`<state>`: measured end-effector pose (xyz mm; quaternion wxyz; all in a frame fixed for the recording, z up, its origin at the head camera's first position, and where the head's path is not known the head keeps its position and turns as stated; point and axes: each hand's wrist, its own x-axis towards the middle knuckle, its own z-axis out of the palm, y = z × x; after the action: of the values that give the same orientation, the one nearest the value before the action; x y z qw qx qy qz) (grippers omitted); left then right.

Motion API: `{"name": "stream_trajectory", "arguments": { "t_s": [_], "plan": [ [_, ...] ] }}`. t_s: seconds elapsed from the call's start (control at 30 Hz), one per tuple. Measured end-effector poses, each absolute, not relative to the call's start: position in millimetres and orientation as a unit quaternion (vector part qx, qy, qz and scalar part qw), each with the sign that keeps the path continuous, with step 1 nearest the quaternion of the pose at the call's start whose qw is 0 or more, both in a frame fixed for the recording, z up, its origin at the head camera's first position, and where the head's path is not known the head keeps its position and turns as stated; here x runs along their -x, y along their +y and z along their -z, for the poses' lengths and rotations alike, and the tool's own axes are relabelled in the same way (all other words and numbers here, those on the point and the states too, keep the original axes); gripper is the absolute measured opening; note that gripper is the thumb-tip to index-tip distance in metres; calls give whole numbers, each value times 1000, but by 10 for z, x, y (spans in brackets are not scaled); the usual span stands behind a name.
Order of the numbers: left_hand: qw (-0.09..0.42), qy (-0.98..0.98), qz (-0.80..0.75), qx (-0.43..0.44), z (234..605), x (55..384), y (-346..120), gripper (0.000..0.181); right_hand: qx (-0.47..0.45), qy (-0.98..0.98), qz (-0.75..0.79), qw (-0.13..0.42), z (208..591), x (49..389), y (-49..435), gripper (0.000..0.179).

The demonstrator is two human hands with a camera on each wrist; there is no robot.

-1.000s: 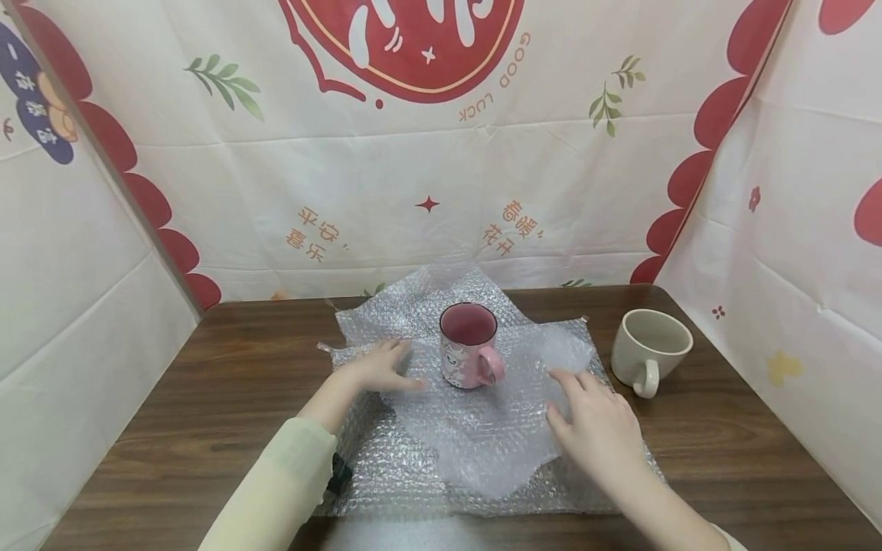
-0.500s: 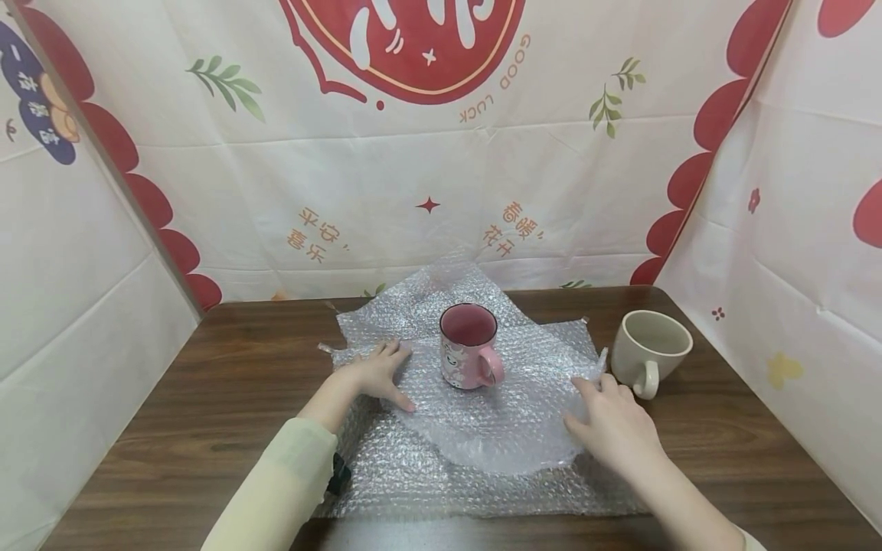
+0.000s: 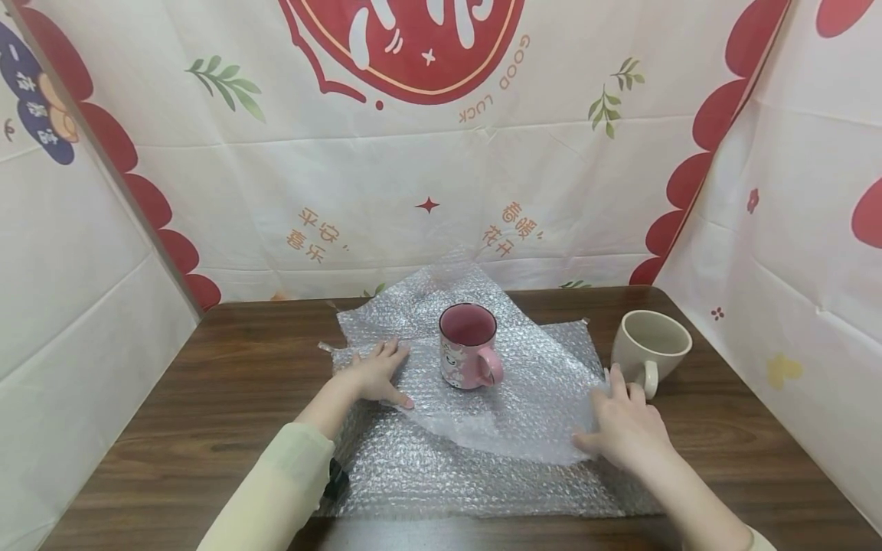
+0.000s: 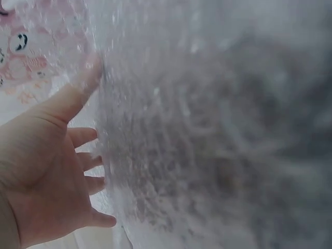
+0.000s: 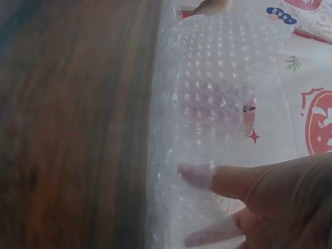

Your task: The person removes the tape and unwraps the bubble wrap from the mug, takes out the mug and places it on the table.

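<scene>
A pink mug [image 3: 458, 369] with a cartoon print stands upright on layered bubble wrap [image 3: 427, 467], its handle turned to the right. My left hand [image 3: 375, 376] rests on the wrap left of the mug, fingers spread. In the left wrist view, that hand [image 4: 44, 161] has its fingertips at the wrap's edge. At the upper sheet's right corner, my right hand [image 3: 628, 425] touches the film with spread fingers. The right wrist view shows its thumb [image 5: 225, 179] partly behind the clear wrap [image 5: 166, 129].
A beige mug [image 3: 630, 356] stands just beyond my right hand, its handle close to the fingers. The brown wooden table [image 3: 207, 428] is enclosed by printed cloth [image 3: 386, 176] at the back and sides. A dark band [image 3: 335, 480] sits by the left sleeve.
My right hand has moved to the right, and the upper wrap sheet's front flap now lies flatter and farther back. The left hand has barely shifted; both mugs stay put.
</scene>
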<state>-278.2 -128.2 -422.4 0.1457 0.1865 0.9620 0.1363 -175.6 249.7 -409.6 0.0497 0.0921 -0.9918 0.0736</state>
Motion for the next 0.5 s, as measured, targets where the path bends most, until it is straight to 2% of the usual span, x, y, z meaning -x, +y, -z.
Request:
{"name": "stream_trajectory", "arguments": {
  "t_s": [0.3,0.5],
  "plan": [
    [110,963,-119,-214,4217,2554,-1269,78,-116,-993,-24,22,4094,1732,2536,60],
    [90,961,-102,-241,4214,2418,-1237,78,-128,-992,-20,-6,4081,1743,2527,58]
  ]
}}
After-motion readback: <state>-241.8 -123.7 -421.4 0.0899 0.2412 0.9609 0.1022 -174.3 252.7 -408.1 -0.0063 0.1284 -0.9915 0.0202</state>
